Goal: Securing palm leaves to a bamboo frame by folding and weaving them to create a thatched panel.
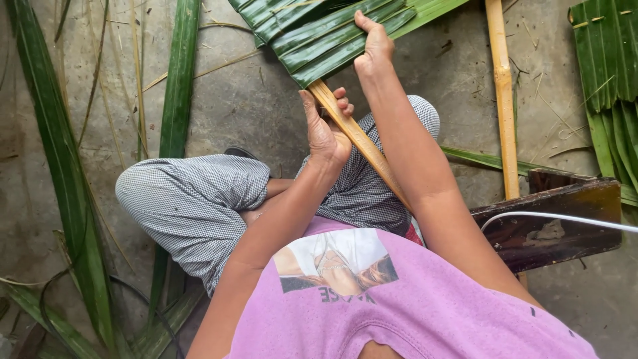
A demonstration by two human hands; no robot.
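The left hand is wrapped closed around a pale bamboo stick that slants across the person's lap. The right hand presses flat, fingers closed over the edge of a panel of folded green palm leaves fixed at the stick's upper end. Long loose leaves lie on the concrete floor at left. A dark wooden stool sits at right, another bamboo pole beside it.

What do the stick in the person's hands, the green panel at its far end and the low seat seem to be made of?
Stick: likely bamboo or palm stem, tan, smooth, matte. Green panel: folded palm-type leaves, ribbed and slightly glossy. Low seat: seemingly dark wood, worn, its finish scuffed. The left hand grips the stick; the right hand presses the leaves.
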